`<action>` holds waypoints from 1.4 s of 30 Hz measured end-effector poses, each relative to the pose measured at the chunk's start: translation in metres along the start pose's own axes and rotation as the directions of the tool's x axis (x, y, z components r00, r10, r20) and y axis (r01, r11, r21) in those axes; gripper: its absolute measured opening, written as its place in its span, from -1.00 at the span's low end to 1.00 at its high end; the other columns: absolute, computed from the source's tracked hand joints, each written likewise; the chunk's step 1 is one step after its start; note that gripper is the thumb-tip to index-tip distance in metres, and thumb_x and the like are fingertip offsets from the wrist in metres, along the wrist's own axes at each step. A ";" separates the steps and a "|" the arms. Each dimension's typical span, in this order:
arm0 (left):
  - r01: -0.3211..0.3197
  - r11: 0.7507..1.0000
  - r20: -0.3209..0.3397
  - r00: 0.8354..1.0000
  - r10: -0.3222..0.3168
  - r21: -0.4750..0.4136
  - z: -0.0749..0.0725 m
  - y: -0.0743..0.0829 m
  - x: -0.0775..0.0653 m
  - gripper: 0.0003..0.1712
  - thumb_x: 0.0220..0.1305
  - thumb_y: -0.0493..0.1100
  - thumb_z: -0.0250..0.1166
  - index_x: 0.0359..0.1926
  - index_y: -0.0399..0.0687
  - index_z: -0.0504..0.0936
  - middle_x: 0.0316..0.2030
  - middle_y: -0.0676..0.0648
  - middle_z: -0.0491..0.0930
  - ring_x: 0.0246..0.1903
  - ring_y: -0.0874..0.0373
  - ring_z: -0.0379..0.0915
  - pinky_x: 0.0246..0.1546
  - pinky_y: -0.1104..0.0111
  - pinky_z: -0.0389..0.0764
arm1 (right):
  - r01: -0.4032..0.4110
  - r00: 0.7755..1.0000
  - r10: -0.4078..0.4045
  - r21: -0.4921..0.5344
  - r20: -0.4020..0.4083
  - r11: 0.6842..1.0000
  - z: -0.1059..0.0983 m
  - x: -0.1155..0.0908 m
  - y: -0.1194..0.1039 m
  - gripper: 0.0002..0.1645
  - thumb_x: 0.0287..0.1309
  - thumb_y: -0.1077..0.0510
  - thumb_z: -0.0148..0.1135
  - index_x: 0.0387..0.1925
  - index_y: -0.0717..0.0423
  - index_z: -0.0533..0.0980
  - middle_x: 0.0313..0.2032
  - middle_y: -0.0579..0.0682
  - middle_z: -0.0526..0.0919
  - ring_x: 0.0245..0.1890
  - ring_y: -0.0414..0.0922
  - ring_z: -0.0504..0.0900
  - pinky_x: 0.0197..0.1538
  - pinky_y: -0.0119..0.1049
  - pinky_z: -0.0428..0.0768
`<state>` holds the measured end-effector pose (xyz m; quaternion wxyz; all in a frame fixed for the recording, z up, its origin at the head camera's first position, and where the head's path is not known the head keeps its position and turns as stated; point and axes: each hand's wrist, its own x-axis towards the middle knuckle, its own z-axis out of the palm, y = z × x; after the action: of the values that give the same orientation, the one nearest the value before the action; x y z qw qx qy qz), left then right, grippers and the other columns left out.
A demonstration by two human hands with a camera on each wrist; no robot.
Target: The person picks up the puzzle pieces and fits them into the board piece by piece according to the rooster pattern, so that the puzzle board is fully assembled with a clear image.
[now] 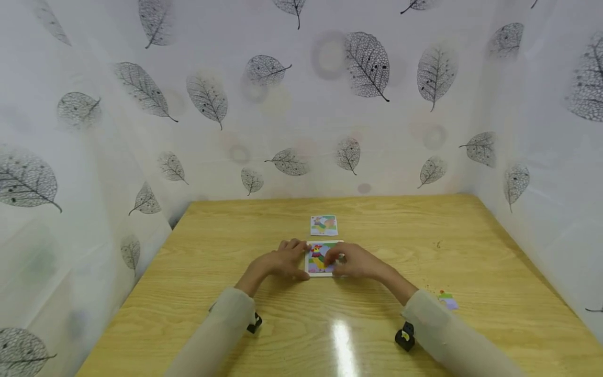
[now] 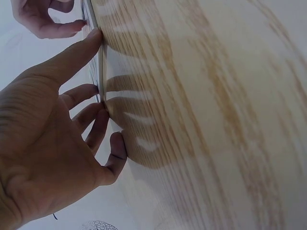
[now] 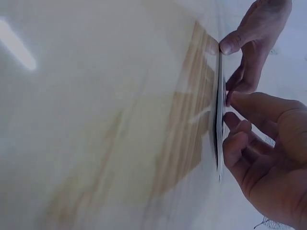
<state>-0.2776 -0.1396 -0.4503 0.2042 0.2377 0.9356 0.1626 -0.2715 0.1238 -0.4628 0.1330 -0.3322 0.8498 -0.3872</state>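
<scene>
A square picture puzzle [image 1: 315, 257] with a white frame and a colourful rooster lies flat at mid-table. My left hand [image 1: 285, 259] holds its left side, thumb at the near corner and fingers by the far corner. In the left wrist view, that thumb [image 2: 79, 55] touches the board's edge. Curled over the puzzle's right part is my right hand [image 1: 356, 261], covering some of the picture. Its thumb and index fingertips meet the puzzle's surface in the right wrist view; whether they pinch a piece is hidden. Beyond the puzzle lies a paler rooster picture card [image 1: 323, 225].
A small green and purple piece [image 1: 448, 301] lies on the wooden table [image 1: 245, 225] to the right of my right forearm, with tiny specks near it. Leaf-patterned curtains [image 1: 292, 115] stand along the back and both sides. A light reflection shines on the table's near part.
</scene>
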 end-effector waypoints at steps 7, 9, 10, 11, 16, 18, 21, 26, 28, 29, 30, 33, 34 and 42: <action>-0.003 1.000 0.000 1.000 0.003 -0.001 0.000 -0.002 0.000 -0.10 0.35 0.15 0.40 0.55 -0.01 0.24 0.53 -0.17 0.14 0.48 -0.23 0.02 0.41 -0.23 0.31 | -0.114 0.993 0.108 0.213 0.038 0.970 -0.020 -0.022 0.009 -0.60 0.39 0.28 0.27 0.21 0.21 0.55 0.12 0.22 0.59 -0.70 -0.24 0.28 -0.60 -0.39 0.38; -0.005 1.000 0.001 1.000 0.005 0.005 0.001 -0.003 0.000 -0.09 0.35 0.15 0.40 0.56 -0.01 0.22 0.53 -0.17 0.13 0.48 -0.23 0.01 0.43 -0.21 0.29 | -0.120 0.993 0.116 0.219 0.034 0.968 -0.029 -0.030 0.014 -0.59 0.41 0.27 0.26 0.23 0.23 0.53 0.13 0.26 0.56 -0.70 -0.24 0.29 -0.62 -0.35 0.39; -0.006 1.000 0.002 1.000 0.006 0.005 0.001 -0.003 0.000 -0.09 0.36 0.15 0.39 0.56 -0.02 0.22 0.53 -0.17 0.13 0.48 -0.23 0.01 0.44 -0.21 0.28 | -0.122 0.993 0.118 0.213 0.032 0.969 -0.033 -0.035 0.016 -0.59 0.41 0.26 0.25 0.24 0.24 0.53 0.13 0.28 0.55 -0.70 -0.24 0.29 -0.62 -0.33 0.41; -0.005 1.000 0.002 1.000 0.005 0.002 0.001 -0.002 0.000 -0.09 0.36 0.14 0.39 0.57 -0.02 0.22 0.54 -0.18 0.12 0.49 -0.23 0.00 0.44 -0.21 0.27 | -0.123 0.992 0.120 0.206 0.029 0.971 -0.038 -0.040 0.019 -0.58 0.42 0.26 0.25 0.26 0.24 0.52 0.14 0.29 0.54 -0.70 -0.24 0.30 -0.63 -0.31 0.43; -0.011 1.000 0.002 1.000 0.011 0.007 0.002 -0.004 0.001 -0.09 0.38 0.14 0.38 0.57 -0.03 0.20 0.54 -0.18 0.12 0.49 -0.23 0.00 0.44 -0.21 0.27 | -0.135 0.991 0.134 0.191 0.018 0.972 -0.063 -0.069 0.032 -0.53 0.45 0.24 0.24 0.30 0.30 0.47 0.16 0.36 0.51 -0.68 -0.21 0.33 -0.64 -0.20 0.49; -0.012 1.000 0.002 1.000 0.012 0.011 0.003 -0.004 0.001 -0.08 0.38 0.15 0.37 0.58 -0.02 0.20 0.54 -0.17 0.11 0.50 -0.22 0.00 0.44 -0.21 0.28 | -0.143 0.990 0.143 0.197 0.014 0.970 -0.071 -0.081 0.037 -0.52 0.45 0.23 0.23 0.31 0.32 0.45 0.16 0.39 0.50 -0.67 -0.20 0.34 -0.64 -0.18 0.49; -0.009 1.000 0.001 1.000 0.009 0.011 0.003 -0.004 0.001 -0.07 0.37 0.17 0.38 0.59 -0.01 0.19 0.55 -0.16 0.11 0.50 -0.21 0.00 0.44 -0.23 0.27 | -0.154 0.988 0.156 0.199 0.006 0.968 -0.082 -0.100 0.046 -0.51 0.46 0.23 0.23 0.31 0.34 0.44 0.17 0.41 0.49 -0.68 -0.19 0.33 -0.65 -0.19 0.48; -0.002 1.000 -0.011 1.000 0.002 0.000 0.003 -0.004 0.000 -0.09 0.34 0.16 0.40 0.56 -0.01 0.23 0.54 -0.17 0.13 0.50 -0.22 0.02 0.44 -0.28 0.22 | -0.145 0.989 0.144 0.213 0.018 0.966 -0.093 -0.126 0.056 -0.51 0.47 0.25 0.21 0.31 0.39 0.40 0.15 0.45 0.47 -0.71 -0.12 0.30 -0.69 -0.19 0.43; 0.000 1.000 -0.014 1.000 0.000 -0.004 0.001 -0.003 -0.001 -0.10 0.34 0.16 0.40 0.55 -0.01 0.24 0.53 -0.17 0.14 0.50 -0.23 0.01 0.44 -0.29 0.21 | -0.130 0.992 0.125 0.230 0.036 0.965 -0.096 -0.134 0.058 -0.51 0.47 0.27 0.19 0.31 0.42 0.39 0.14 0.48 0.46 -0.73 -0.03 0.27 -0.70 -0.17 0.43; 0.002 1.000 -0.013 1.000 -0.002 -0.002 0.001 -0.003 -0.001 -0.10 0.34 0.16 0.40 0.55 0.00 0.24 0.53 -0.17 0.13 0.50 -0.23 0.01 0.44 -0.29 0.21 | -0.123 0.992 0.115 0.238 0.047 0.963 -0.098 -0.139 0.059 -0.51 0.47 0.28 0.19 0.31 0.44 0.38 0.13 0.49 0.46 -0.74 0.01 0.27 -0.71 -0.16 0.43; 0.004 1.000 -0.010 1.000 -0.004 0.001 0.000 -0.002 -0.001 -0.11 0.35 0.16 0.39 0.55 0.00 0.24 0.54 -0.17 0.13 0.50 -0.22 0.00 0.44 -0.29 0.21 | -0.119 0.992 0.107 0.248 0.061 0.961 -0.099 -0.143 0.060 -0.50 0.47 0.29 0.18 0.31 0.46 0.37 0.13 0.50 0.45 -0.73 0.05 0.27 -0.71 -0.15 0.43; 0.009 1.000 -0.006 1.000 -0.009 0.002 0.000 -0.001 -0.001 -0.11 0.35 0.15 0.39 0.55 0.00 0.24 0.53 -0.16 0.13 0.50 -0.21 0.01 0.43 -0.28 0.23 | -0.124 0.990 0.102 0.264 0.098 0.956 -0.102 -0.154 0.063 -0.50 0.47 0.30 0.18 0.32 0.46 0.36 0.11 0.49 0.46 -0.70 0.09 0.29 -0.68 -0.13 0.47; 0.011 1.000 -0.006 1.000 -0.011 0.000 0.000 -0.001 -0.001 -0.11 0.35 0.15 0.39 0.55 0.00 0.24 0.53 -0.16 0.13 0.50 -0.21 0.01 0.43 -0.28 0.23 | -0.129 0.989 0.104 0.263 0.109 0.956 -0.103 -0.157 0.064 -0.50 0.47 0.30 0.18 0.33 0.44 0.37 0.11 0.48 0.47 -0.69 0.07 0.30 -0.67 -0.15 0.48; 0.005 1.000 -0.008 1.000 -0.005 0.004 0.001 -0.004 0.000 -0.09 0.34 0.18 0.39 0.55 0.01 0.23 0.54 -0.17 0.13 0.50 -0.22 0.00 0.43 -0.29 0.22 | -0.101 0.981 0.054 0.255 0.184 0.962 -0.110 -0.188 0.073 -0.52 0.38 0.36 0.24 0.29 0.36 0.45 0.08 0.39 0.52 -0.66 -0.14 0.35 -0.66 -0.27 0.53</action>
<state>-0.2786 -0.1428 -0.4532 0.2001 0.2353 0.9373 0.1611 -0.2187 0.3469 -0.4502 0.2654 -0.3108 0.7881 -0.4602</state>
